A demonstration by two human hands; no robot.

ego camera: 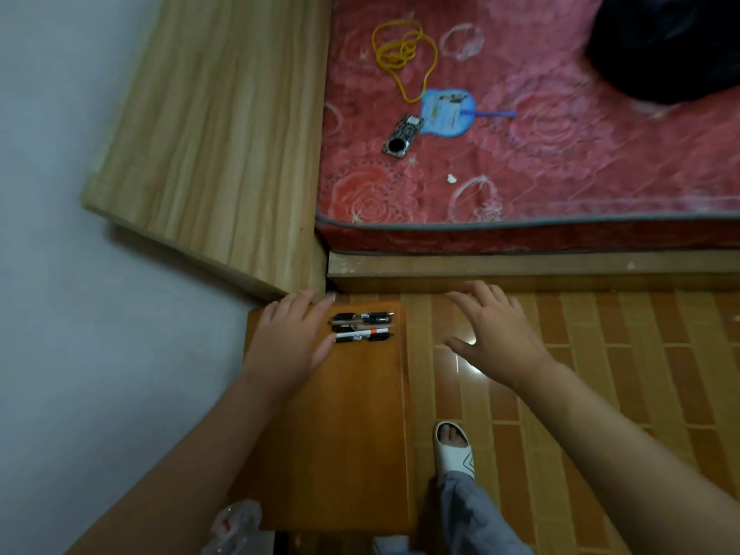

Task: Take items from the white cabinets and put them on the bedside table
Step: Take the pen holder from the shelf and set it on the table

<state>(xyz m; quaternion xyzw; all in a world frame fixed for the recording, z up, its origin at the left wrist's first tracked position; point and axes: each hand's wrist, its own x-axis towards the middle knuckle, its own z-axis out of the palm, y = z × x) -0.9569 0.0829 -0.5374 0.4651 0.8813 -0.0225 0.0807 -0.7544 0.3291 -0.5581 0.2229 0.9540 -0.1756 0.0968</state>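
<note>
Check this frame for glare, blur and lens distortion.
Head view: a bright glare spot on the floor tiles beside the right hand; wide-angle bending of the headboard and bed edge; soft focus overall, so the pens on the bedside table by the left hand show no legible markings; dim, warm lighting.

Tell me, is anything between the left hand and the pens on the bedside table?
No. The left hand lies open right beside the pens on the bedside table, fingertips at their ends. Nothing visible sits between them.
</note>
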